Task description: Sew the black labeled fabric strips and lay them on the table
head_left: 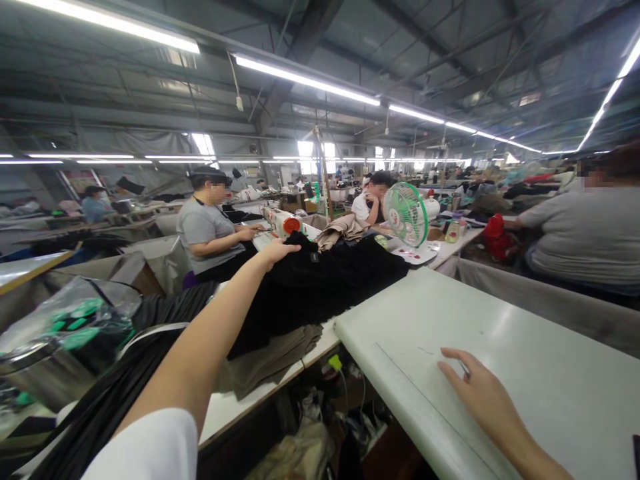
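Note:
My left hand [280,253] reaches forward to the top of a heap of black garments [320,283], its fingers closed on the upper edge of the black cloth. A small dark label [314,257] shows on the cloth just right of that hand. My right hand [477,387] is low over a white tabletop [500,320], thumb and forefinger apart. A small, slim, metal-looking thing [465,367] shows within it, mostly hidden by the fingers. Thin dark lines mark the tabletop left of this hand. Brown-grey cloth [275,357] lies under the black heap.
A green fan [407,215] and a sewing machine [283,221] stand beyond the heap. Co-workers sit ahead and at the right. At left are a metal canister [45,370] and a clear bag [85,307]. A gap with cables separates the two tables.

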`<state>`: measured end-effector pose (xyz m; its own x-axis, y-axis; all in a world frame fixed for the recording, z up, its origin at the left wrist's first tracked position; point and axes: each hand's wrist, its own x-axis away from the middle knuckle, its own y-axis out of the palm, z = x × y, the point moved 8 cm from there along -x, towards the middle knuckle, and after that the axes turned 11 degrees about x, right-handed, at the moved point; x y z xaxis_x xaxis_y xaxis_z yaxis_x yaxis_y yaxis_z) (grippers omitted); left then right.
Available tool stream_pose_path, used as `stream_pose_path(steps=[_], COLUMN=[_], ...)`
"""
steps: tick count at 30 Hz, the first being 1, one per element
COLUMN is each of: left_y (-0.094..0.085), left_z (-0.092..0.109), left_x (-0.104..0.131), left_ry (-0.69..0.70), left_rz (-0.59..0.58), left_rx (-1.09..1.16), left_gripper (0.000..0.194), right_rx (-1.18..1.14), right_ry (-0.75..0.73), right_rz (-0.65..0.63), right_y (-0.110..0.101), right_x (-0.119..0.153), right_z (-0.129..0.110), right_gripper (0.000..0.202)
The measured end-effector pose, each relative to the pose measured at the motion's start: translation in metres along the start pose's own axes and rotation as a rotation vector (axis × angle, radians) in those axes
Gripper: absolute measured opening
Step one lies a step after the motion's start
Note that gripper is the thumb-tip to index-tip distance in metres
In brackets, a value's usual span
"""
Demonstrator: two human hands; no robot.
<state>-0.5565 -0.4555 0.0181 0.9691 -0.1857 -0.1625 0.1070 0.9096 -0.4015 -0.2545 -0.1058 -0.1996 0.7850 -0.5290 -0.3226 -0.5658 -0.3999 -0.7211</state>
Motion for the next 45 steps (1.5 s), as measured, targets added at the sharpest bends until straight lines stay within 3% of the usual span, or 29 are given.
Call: stream_pose_path(steps=[3, 5, 7, 8, 10, 12, 14, 17, 19, 21, 24, 26, 28, 30, 34, 38, 42, 45], left_y=[0.016, 0.044, 0.077, 0.09, 0.109, 0.123, 0.129, 0.119, 0.103, 0.082, 0.049, 0.039, 0.033, 0.027, 0.007, -0.007, -0.008, -0.004], left_z=[0.027, 0.043, 0.048, 0.045, 0.03, 0.008, -0.015, -0.034, -0.035, -0.026, 0.009, 0.03, 0.039, 0.04, 0.024, -0.011, -0.042, -0.05], left_x=[0.009, 0.027, 0.051, 0.063, 0.084, 0.101, 0.11, 0.106, 0.093, 0.075, 0.046, 0.027, 0.003, -0.026, -0.074, -0.086, -0.084, -0.086], left_ry=[0.058, 0.141, 0.179, 0.156, 0.081, 0.002, -0.057, -0.006, 0.069, 0.161, 0.409, 0.533, 0.58, 0.553, 0.446, 0.39, 0.302, 0.267], left_rz=[-0.128, -0.284, -0.433, -0.453, -0.419, -0.385, -0.336, -0.259, -0.245, -0.267, -0.362, -0.503, -0.624, -0.661, -0.577, -0.556, -0.603, -0.631], left_rx=[-0.016, 0.005, 0.139, 0.244, 0.469, 0.688, 0.862, 0.928, 0.817, 0.628, 0.293, 0.026, -0.207, -0.307, -0.145, -0.05, 0.005, 0.046], left_gripper=[0.035, 0.037, 0.04, 0.042, 0.046, 0.047, 0.047, 0.073, 0.099, 0.109, 0.106, 0.095, 0.074, 0.055, 0.042, 0.036, 0.036, 0.039], right_rx=[-0.073, -0.181, -0.305, -0.385, -0.534, -0.595, -0.584, -0.487, -0.376, -0.249, -0.031, 0.128, 0.26, 0.344, 0.392, 0.328, 0.301, 0.352], right_ry=[-0.21, -0.39, -0.315, -0.178, 0.027, 0.068, 0.018, -0.057, -0.113, -0.171, -0.242, -0.267, -0.28, -0.285, -0.294, -0.309, -0.296, -0.301], right_rz=[0.106, 0.146, 0.173, 0.131, -0.133, -0.311, -0.383, -0.447, -0.477, -0.496, -0.488, -0.429, -0.35, -0.299, -0.3, -0.384, -0.311, -0.212], right_y=[-0.025, -0.041, -0.048, -0.044, -0.015, 0.009, 0.024, 0.042, 0.048, 0.048, 0.044, 0.04, 0.038, 0.045, 0.075, 0.108, 0.109, 0.098], right_x=[-0.001, -0.003, -0.015, -0.023, -0.034, -0.037, -0.035, -0.032, -0.033, -0.041, -0.063, -0.084, -0.104, -0.119, -0.131, -0.122, -0.113, -0.111], right_z=[-0.058, -0.112, -0.145, -0.151, -0.164, -0.178, -0.189, -0.201, -0.212, -0.225, -0.251, -0.271, -0.295, -0.319, -0.353, -0.36, -0.354, -0.355], right_gripper=[0.033, 0.029, 0.033, 0.042, 0.056, 0.059, 0.052, 0.036, 0.027, 0.023, 0.019, 0.018, 0.022, 0.025, 0.027, 0.025, 0.022, 0.029])
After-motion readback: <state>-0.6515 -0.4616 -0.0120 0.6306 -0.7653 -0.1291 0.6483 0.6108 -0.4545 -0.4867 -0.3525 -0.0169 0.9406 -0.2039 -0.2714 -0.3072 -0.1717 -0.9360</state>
